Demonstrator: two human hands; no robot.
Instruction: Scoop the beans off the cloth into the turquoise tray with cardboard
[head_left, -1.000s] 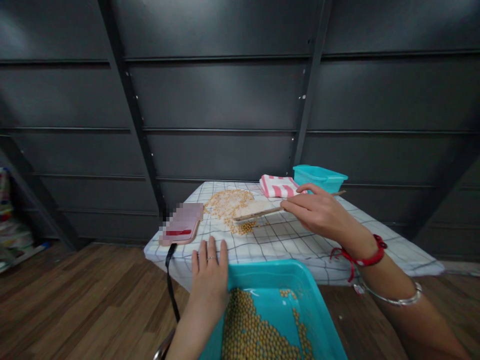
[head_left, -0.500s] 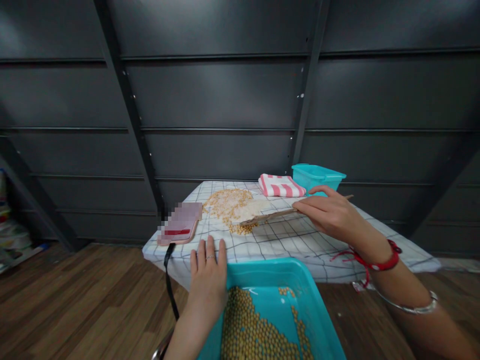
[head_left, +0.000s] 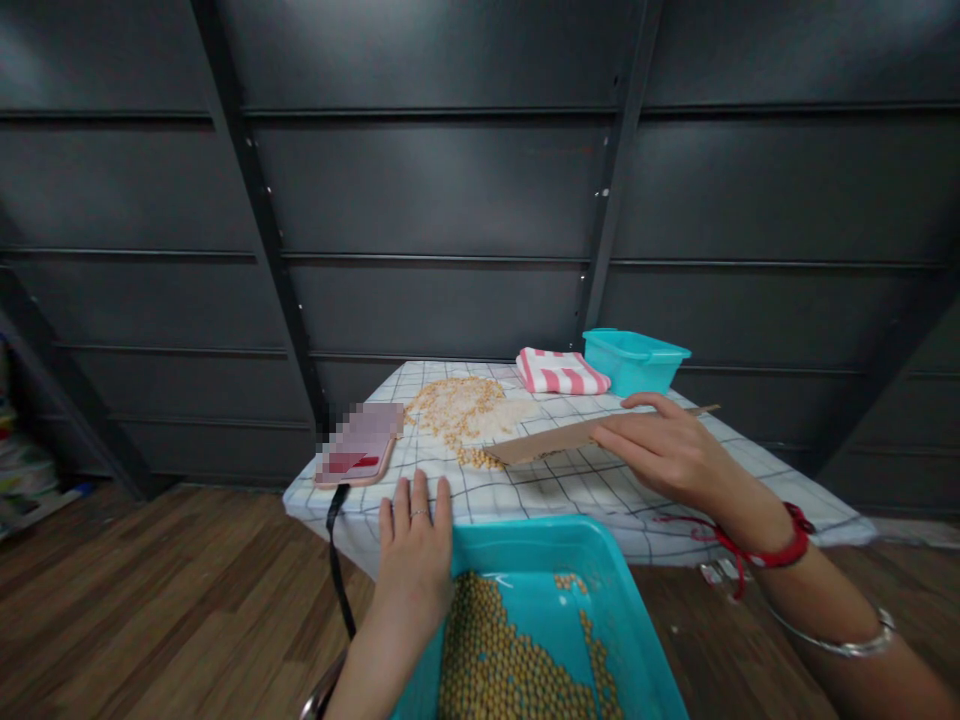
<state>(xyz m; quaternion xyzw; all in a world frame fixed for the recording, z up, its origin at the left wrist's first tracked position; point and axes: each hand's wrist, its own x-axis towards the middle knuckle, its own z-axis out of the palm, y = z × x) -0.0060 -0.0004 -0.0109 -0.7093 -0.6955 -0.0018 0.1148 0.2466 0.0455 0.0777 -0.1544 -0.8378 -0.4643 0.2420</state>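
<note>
Pinched in my right hand (head_left: 664,450) is a strip of brown cardboard (head_left: 555,438), tilted, its left end low over the checked tablecloth beside a spread of soybeans (head_left: 450,405) mixed with white grains. A pale patch of white grains (head_left: 510,415) lies right behind the strip's tip. My left hand (head_left: 414,545) rests open, fingers stretched out at the table's front edge, against the left side of a turquoise tray (head_left: 637,610). Many soybeans (head_left: 510,670) cover the tray's left and near part, with a few along its right side.
A pink phone (head_left: 360,450) with a black strap (head_left: 337,560) lies at the table's left. Behind stand a folded pink-and-white striped towel (head_left: 562,372) and a smaller turquoise basket (head_left: 634,362). The tablecloth (head_left: 750,480) hangs over the front edge. A dark panelled wall (head_left: 420,190) rises behind.
My right hand has moved slightly right and toward me with the cardboard, turning its flat face more into view. The left hand and tray have barely moved.
</note>
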